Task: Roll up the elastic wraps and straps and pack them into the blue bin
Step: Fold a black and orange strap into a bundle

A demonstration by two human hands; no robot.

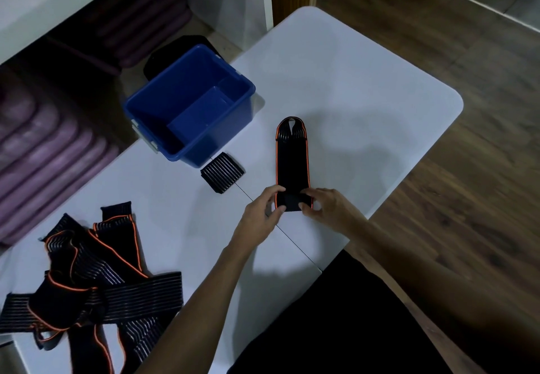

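A black wrap with orange edging (pixel 292 160) lies stretched flat on the white table (pixel 336 81), its looped end pointing away from me. My left hand (pixel 264 211) and my right hand (pixel 324 207) pinch its near end from either side, where the first fold is turned over. The blue bin (pixel 175 142) stands to the left of the wrap and holds nothing. A rolled black striped wrap (pixel 222 172) sits on the table just in front of the bin. A tangled heap of black straps with orange trim (pixel 96 283) lies at the near left.
Stacked purple mats (pixel 43 151) fill the shelving left of the table. A black round object (pixel 163 57) sits behind the bin. Wood floor (pixel 467 169) lies beyond the table's right edge. A seam (pixel 292 242) runs across the table top.
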